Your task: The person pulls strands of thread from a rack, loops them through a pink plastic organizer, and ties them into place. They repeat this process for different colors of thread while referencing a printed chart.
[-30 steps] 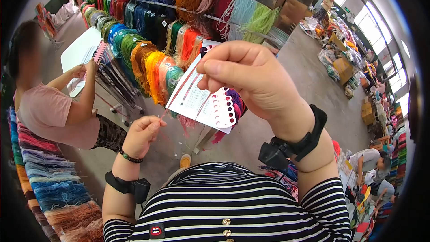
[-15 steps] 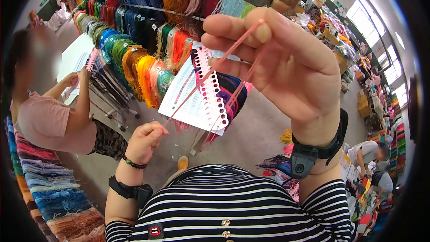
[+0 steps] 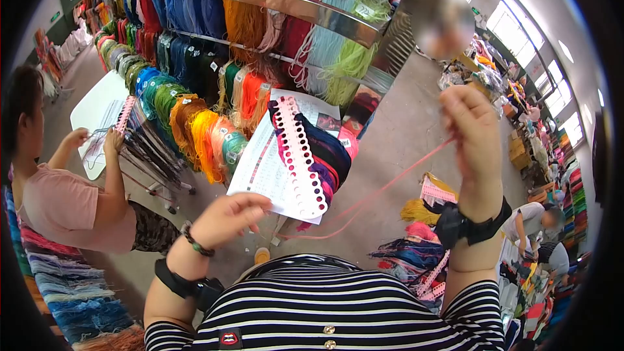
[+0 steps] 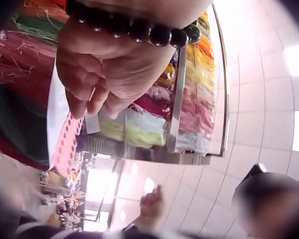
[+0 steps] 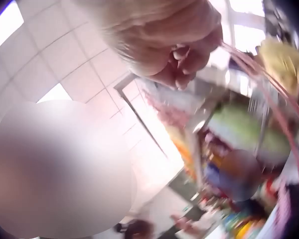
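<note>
Pink thread (image 3: 416, 165) sags from near the left hand (image 3: 224, 221), fingers bent, hold unclear, passes below the near end of the punched card (image 3: 298, 156), nearer that hand, and slants up to the right hand (image 3: 469, 117), which pinches it, farther right than half a second ago, strand slacker.

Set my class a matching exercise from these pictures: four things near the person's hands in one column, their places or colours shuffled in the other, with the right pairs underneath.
Column one
1. pink thread
2. perforated card
3. printed sheet
4. beaded bracelet

Column two
A. white, partly covered
B. on the wrist of the left hand
C. held in the right hand
D. pale pink, lying over white paper

Right pairs: 1-C, 2-D, 3-A, 4-B
</note>
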`<action>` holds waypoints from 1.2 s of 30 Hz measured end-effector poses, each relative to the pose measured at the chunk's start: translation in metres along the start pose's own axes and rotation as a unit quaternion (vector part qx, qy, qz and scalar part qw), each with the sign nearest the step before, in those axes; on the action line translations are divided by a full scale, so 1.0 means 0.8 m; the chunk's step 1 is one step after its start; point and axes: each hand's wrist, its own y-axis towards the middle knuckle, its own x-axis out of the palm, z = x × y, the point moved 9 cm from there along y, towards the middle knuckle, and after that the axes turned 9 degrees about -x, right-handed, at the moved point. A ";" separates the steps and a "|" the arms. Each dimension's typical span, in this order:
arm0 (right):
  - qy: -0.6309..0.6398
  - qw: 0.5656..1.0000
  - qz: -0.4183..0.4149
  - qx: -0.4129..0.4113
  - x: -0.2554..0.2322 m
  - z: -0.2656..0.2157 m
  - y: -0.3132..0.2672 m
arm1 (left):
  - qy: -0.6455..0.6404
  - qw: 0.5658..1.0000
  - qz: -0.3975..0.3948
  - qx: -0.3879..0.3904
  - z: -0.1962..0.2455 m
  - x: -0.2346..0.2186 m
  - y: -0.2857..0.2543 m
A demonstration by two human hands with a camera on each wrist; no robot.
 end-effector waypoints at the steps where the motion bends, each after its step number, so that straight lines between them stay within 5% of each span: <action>1: -0.133 0.986 0.083 -0.052 -0.034 -0.003 0.011 | -0.036 0.999 0.012 0.006 0.006 -0.023 0.007; 4: -0.193 0.963 0.131 -0.135 -0.031 -0.010 0.024 | -0.204 0.979 0.024 -0.003 0.009 -0.072 0.044; 7: -0.164 0.979 -0.125 0.004 0.112 0.035 0.002 | -0.270 0.962 -0.003 -0.042 0.020 -0.063 0.073; 8: -0.141 0.977 -0.159 -0.032 0.155 0.061 -0.009 | -0.269 0.960 -0.015 -0.072 0.022 -0.045 0.079; 13: -0.136 0.939 -0.311 0.052 0.284 0.153 -0.052 | -0.305 0.945 -0.023 -0.116 0.007 -0.025 0.115; 17: -0.100 0.929 -0.303 0.189 0.293 0.194 -0.056 | -0.321 0.940 -0.018 -0.114 0.007 -0.034 0.125; 20: -0.078 0.928 -0.294 0.214 0.289 0.212 -0.058 | -0.342 0.931 -0.004 -0.129 0.008 -0.033 0.132; 24: -0.018 0.924 -0.263 0.278 0.285 0.227 -0.061 | -0.315 0.947 0.030 -0.054 0.016 -0.030 0.148; 36: 0.033 0.907 -0.255 0.334 0.282 0.224 -0.067 | -0.197 0.975 0.096 0.027 0.033 -0.031 0.152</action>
